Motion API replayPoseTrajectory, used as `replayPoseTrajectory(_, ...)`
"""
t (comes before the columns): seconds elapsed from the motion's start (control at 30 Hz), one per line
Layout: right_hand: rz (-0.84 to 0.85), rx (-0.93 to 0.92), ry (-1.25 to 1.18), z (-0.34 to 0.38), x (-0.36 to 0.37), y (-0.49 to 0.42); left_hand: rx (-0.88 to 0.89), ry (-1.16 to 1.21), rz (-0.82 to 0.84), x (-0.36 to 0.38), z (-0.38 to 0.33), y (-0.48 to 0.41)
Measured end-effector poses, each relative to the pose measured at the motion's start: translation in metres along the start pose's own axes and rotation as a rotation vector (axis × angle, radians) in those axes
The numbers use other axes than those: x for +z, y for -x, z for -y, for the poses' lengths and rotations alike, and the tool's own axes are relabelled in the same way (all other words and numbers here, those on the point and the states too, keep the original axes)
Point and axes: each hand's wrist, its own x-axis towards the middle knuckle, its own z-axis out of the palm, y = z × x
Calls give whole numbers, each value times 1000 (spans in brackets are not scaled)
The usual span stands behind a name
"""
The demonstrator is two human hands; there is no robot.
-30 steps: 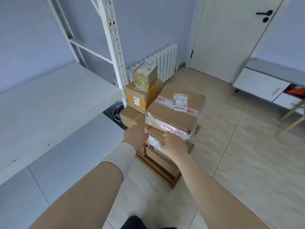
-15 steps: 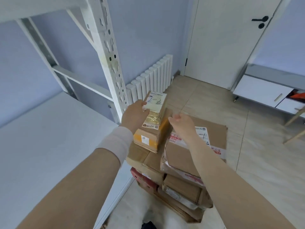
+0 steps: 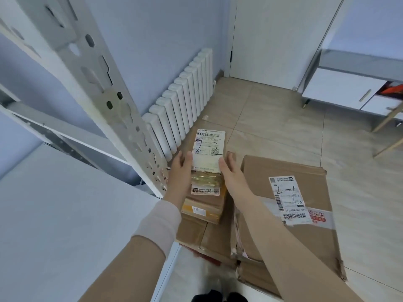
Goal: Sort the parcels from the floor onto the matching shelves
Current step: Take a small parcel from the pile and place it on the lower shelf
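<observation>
Small parcel marked 2-2, centre frame, above the stack
Left hand and right hand press its sides, fingers straight; stack mostly hidden (lower labels unreadable); 2-1 box partly behind the right arm

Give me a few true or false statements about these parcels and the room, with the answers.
1. The small parcel sits between the left hand and the right hand and is marked 2-2. True.
2. The large box is marked 3-1. False: its label reads 2-1.
3. A white radiator stands along the wall. True.
4. The door stands open. False: it is closed.
</observation>
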Motion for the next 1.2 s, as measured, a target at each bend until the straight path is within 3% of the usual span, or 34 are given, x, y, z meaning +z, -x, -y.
replayPoseTrajectory(0.27, -17, 16, -191, -10, 11, 1, 7, 141, 89, 8, 12, 6)
replayPoseTrajectory(0.5, -224, -60, -262, -24, -16, 16, 107, 176, 186, 43, 2, 31)
replayPoseTrajectory(0.83, -613, -159, -384, -54, -149, 99, 170, 152, 532, 166, -19, 129)
replayPoseTrajectory(1.2, -1032, -194, -540, -145, -338, 278, 286, 32, 966, 335, -1, 347)
